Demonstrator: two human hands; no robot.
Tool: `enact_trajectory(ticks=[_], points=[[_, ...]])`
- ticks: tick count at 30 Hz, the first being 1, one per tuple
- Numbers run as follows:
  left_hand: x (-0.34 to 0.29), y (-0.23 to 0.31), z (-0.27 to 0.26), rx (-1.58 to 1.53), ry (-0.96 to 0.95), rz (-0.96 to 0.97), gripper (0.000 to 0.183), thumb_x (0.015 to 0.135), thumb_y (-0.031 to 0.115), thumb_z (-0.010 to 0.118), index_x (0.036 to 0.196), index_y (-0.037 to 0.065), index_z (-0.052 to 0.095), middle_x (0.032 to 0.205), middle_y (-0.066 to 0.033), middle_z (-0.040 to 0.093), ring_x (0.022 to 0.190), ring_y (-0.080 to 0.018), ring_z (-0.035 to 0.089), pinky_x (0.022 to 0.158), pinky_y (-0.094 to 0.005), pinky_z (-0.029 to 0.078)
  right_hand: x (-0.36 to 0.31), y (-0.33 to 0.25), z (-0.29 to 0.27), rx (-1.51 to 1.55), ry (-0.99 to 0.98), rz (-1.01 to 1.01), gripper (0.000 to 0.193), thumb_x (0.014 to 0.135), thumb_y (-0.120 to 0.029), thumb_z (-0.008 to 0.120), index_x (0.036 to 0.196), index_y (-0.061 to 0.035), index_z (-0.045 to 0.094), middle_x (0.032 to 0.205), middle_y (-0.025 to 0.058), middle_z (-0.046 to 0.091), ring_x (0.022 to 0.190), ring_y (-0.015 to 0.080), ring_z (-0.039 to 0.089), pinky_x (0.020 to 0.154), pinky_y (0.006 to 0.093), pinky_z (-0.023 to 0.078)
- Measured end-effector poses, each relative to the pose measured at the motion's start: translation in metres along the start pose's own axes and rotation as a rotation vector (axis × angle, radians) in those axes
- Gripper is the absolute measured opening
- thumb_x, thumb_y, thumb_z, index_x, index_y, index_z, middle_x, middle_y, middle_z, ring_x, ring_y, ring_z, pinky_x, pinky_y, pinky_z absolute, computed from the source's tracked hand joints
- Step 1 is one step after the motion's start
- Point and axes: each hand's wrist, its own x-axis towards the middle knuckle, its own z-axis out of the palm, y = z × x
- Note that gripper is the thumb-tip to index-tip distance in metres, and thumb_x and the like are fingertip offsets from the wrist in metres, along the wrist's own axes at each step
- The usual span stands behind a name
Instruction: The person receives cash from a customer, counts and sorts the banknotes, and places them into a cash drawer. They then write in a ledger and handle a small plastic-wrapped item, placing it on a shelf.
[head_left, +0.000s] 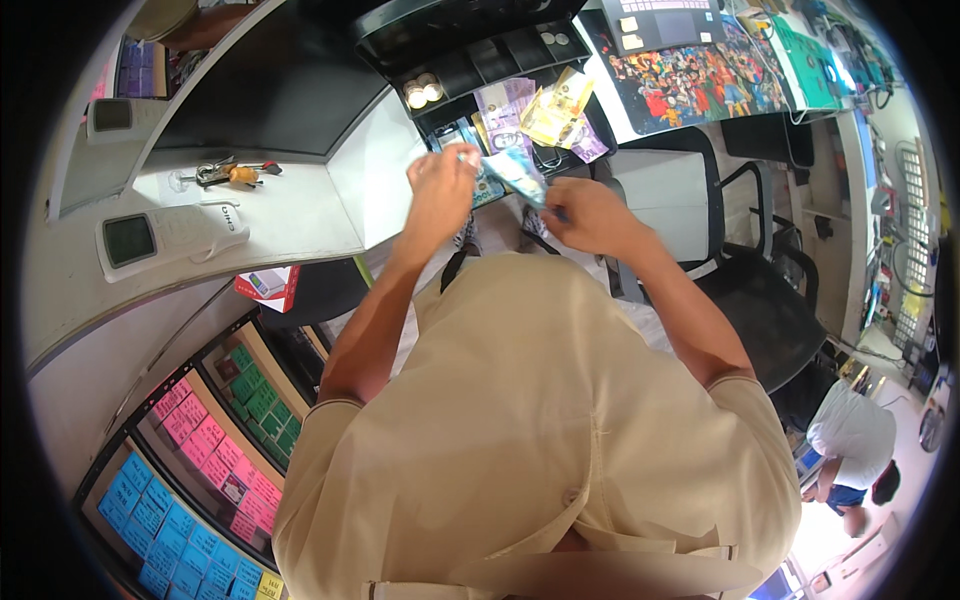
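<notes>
My left hand [442, 192] and my right hand [590, 215] are raised close together in front of my chest, both gripping a small stack of bluish banknotes [515, 172]. Just beyond them lies an open black cash drawer [470, 45] with purple and yellow banknotes [540, 115] in its slots and a few coins [423, 92] in a small compartment. My beige shirt fills the lower middle of the picture.
A white counter [290, 215] to the left bears a bunch of keys [228, 174] and a white card terminal [165, 238]. Below it are shelves of pink, green and blue packs [195, 470]. A black chair [760, 290] stands at right; another person [850, 440] bends at lower right.
</notes>
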Motion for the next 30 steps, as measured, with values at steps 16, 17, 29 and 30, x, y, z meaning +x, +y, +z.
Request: enact_trajectory(ticks=[16,17,29,30], points=[[-0.01,-0.014,0.004,-0.095,-0.113,-0.034,0.03,0.106,0.03,0.051,0.115,0.008,0.069,0.085,-0.0084,0.072,0.103,-0.0264,0.063,0.108,-0.0467,0.032,0.07,0.0,0.07,-0.112,-0.032,0.001,0.041,0.091,-0.047,0.069,0.097,-0.0095,0.082,0.111,0.0212,0.07,0.114,0.0382,0.06,0.102,0.0519,0.043],[-0.012,-0.017,0.01,-0.023,-0.117,-0.005,0.03,0.106,0.028,0.05,0.116,0.008,0.07,0.088,-0.0095,0.071,0.105,-0.0265,0.062,0.11,-0.048,0.03,0.064,0.003,0.063,-0.102,-0.026,0.011,0.039,0.092,-0.045,0.069,0.098,-0.0089,0.081,0.108,0.0198,0.071,0.11,0.037,0.062,0.099,0.0508,0.045],[-0.023,-0.012,0.033,0.502,-0.277,0.144,0.05,0.107,0.052,0.045,0.126,0.015,0.073,0.112,-0.0112,0.068,0.129,-0.0316,0.05,0.121,-0.0628,0.014,0.051,0.069,-0.01,0.172,0.442,0.329,0.031,0.092,-0.02,0.068,0.119,-0.0053,0.072,0.089,0.0144,0.071,0.084,0.0328,0.069,0.081,0.0437,0.055],[-0.022,-0.01,0.036,0.501,-0.212,0.218,0.051,0.106,0.054,0.046,0.126,0.015,0.073,0.116,-0.0112,0.067,0.13,-0.032,0.049,0.121,-0.063,0.014,0.057,0.074,-0.013,0.146,0.439,0.287,0.034,0.092,-0.021,0.069,0.122,-0.0057,0.07,0.09,0.0139,0.071,0.087,0.0325,0.069,0.083,0.0438,0.055]])
